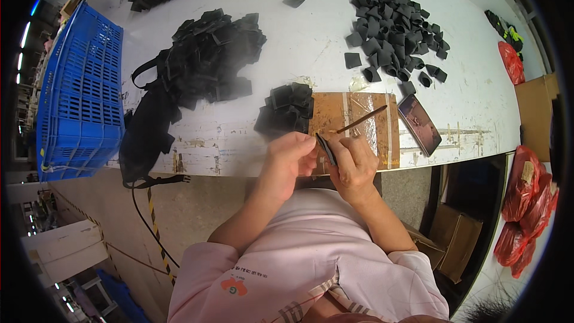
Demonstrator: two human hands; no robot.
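While the right grip (355,165) clasps the black piece (326,149), the left grip's (289,157) hold alongside is unclear.

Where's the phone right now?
In the head view, the phone lies right of centre on the white table, just right of the brown cardboard and below the pile of black pieces.

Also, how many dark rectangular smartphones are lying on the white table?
1: the dark rectangular smartphone, right of the flat brown cardboard; the black fabric heaps could hide others.
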